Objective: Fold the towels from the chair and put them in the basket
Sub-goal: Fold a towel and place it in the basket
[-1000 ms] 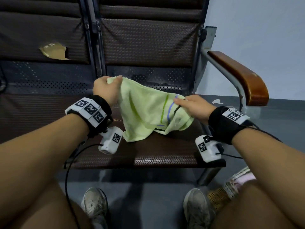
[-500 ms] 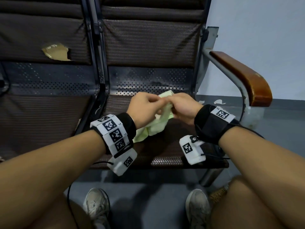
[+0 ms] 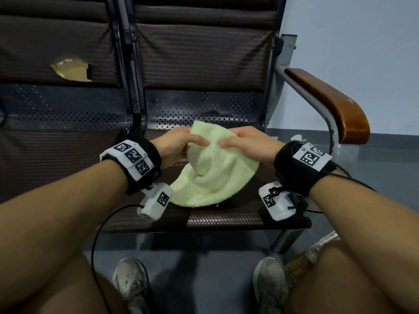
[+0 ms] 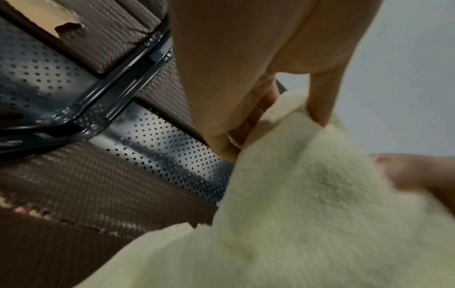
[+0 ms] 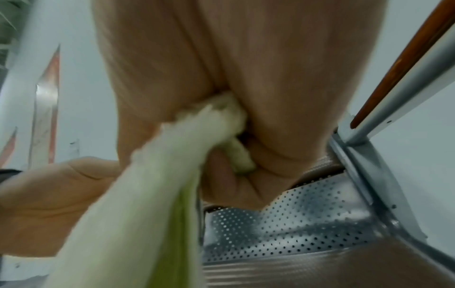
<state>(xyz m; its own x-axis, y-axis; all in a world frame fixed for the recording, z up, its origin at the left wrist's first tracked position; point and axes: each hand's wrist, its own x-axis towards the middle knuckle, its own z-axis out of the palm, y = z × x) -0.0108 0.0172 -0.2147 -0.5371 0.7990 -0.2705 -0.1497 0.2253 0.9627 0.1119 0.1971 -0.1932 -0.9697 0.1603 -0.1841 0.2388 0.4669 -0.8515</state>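
A pale green towel [image 3: 210,175] hangs doubled over above the brown woven chair seat [image 3: 226,220], its lower edge resting on the seat. My left hand [image 3: 179,143] pinches its upper left edge between thumb and fingers; the left wrist view shows the thumb on the towel [image 4: 307,194]. My right hand [image 3: 247,141] grips the upper right edge, with a bunch of the towel [image 5: 172,175] squeezed in its curled fingers. The two hands are close together, just in front of the perforated metal strip at the back of the seat.
A wooden armrest [image 3: 328,103] on a grey metal frame stands to the right. A second seat [image 3: 56,155] adjoins on the left, its backrest torn. A woven basket [image 3: 301,261] peeks out by my right knee on the floor. My shoes [image 3: 131,284] are below the seat.
A second ago the towel was spread wide between the hands. They came together, doubling it, and now hold the folded towel slightly apart with its plain side facing up.
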